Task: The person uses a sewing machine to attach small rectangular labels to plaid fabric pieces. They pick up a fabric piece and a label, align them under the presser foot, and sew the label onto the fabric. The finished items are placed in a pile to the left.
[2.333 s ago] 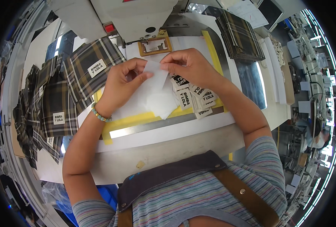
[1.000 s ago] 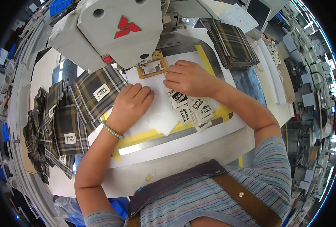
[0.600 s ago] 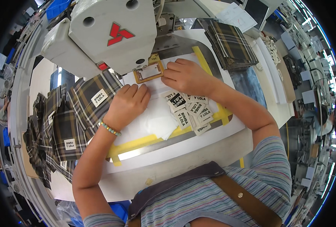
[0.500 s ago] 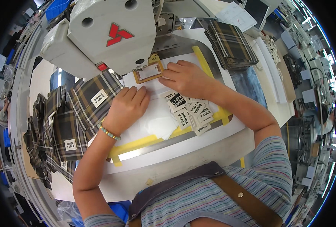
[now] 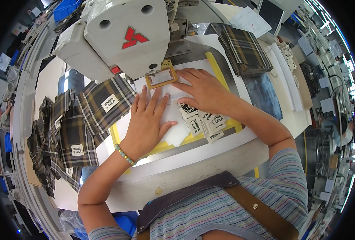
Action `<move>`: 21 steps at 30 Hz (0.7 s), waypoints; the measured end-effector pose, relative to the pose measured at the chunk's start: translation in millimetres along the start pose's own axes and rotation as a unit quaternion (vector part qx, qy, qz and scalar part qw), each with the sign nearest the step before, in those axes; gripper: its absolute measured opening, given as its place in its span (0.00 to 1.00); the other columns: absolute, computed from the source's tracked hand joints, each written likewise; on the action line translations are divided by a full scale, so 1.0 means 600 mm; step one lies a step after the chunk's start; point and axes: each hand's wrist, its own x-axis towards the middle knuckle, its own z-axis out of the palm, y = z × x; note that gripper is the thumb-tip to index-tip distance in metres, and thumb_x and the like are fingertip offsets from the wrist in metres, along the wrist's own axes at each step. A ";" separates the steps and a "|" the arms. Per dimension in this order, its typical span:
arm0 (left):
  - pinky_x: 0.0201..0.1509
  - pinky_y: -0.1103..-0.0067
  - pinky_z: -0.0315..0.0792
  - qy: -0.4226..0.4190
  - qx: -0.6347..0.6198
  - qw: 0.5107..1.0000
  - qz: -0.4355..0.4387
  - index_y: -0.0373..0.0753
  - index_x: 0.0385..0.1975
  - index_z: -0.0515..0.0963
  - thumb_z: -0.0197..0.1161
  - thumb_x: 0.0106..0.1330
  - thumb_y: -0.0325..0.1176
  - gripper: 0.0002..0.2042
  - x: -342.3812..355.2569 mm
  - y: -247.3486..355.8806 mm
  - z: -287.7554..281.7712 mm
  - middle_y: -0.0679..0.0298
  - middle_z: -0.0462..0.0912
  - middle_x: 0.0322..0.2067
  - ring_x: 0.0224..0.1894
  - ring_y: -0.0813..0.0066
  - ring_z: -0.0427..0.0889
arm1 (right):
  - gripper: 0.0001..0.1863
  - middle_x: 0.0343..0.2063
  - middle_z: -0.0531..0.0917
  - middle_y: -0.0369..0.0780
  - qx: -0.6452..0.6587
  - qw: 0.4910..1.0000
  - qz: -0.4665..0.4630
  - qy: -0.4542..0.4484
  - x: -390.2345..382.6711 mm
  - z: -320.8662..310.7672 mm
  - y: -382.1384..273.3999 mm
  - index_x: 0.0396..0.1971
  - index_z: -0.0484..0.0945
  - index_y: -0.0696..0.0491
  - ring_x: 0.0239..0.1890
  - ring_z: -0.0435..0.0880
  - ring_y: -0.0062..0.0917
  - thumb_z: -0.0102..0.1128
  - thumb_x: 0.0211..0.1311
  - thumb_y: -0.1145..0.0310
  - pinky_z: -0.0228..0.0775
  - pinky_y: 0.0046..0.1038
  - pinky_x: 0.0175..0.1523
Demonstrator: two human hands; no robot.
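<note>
Fingers spread and nearly flat, my left hand (image 5: pixel 147 122) lies on the white sheet in front of the sewing machine head (image 5: pixel 109 48). My right hand (image 5: pixel 207 90) also rests open, its fingertips close by the right side of the brown rectangular clamp frame (image 5: pixel 164 84). A small pile of cream fabric labels with dark lettering (image 5: pixel 205 124), one of them black, lies below the right palm. Thin white pieces (image 5: pixel 176 134) sit between the hands. Left of my left hand is a plaid fabric piece (image 5: pixel 121 90) bearing a cream label.
More labelled plaid pieces (image 5: pixel 77 138) heap at the left table edge. A neat stack of plaid pieces (image 5: pixel 247 52) stands at the back right, near papers (image 5: pixel 249 20) and a monitor (image 5: pixel 271 14). Yellow tape (image 5: pixel 217 70) borders the work plate. People sit further off.
Both hands have gone from curled fingers to spread, flattened ones. My left hand has shifted slightly right, and the right thumb now reaches down to the label pile.
</note>
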 end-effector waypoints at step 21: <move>0.85 0.43 0.41 0.003 0.006 1.000 -0.002 0.38 0.82 0.58 0.56 0.77 0.65 0.45 0.039 -0.018 0.028 0.46 0.53 0.84 0.85 0.39 0.49 | 0.26 0.70 0.77 0.46 0.027 1.000 -0.007 -0.003 -0.007 -0.012 0.020 0.65 0.82 0.49 0.71 0.74 0.43 0.63 0.76 0.49 0.69 0.44 0.74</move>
